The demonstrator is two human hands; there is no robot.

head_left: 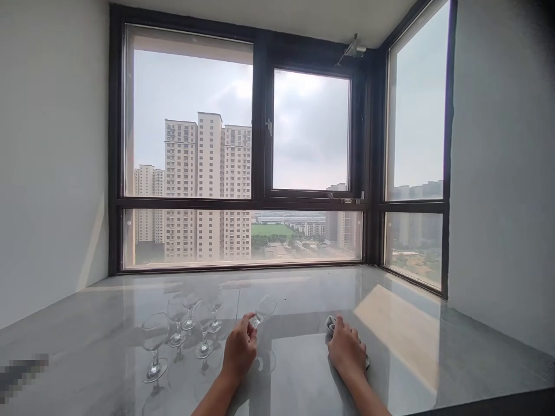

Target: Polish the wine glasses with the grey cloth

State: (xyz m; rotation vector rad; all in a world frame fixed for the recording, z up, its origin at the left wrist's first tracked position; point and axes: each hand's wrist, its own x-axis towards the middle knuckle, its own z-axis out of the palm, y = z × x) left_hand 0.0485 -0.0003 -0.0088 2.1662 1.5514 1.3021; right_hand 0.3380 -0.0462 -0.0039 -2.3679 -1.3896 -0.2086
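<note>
My left hand is closed on a clear stemmed glass, which tilts up to the right above the glossy grey ledge. Its stem and foot are mostly hidden by my fingers. On the right, my right hand rests on the ledge, its fingers closed over a bunched grey cloth. Several more stemmed glasses stand upright on the left of the ledge, the nearest glass set a little apart from the others.
A dark-framed window runs behind the ledge, with a side window at the right corner. White walls bound both sides. Sunlight falls in a bright patch on the right. A pixelated dark object lies at the lower left.
</note>
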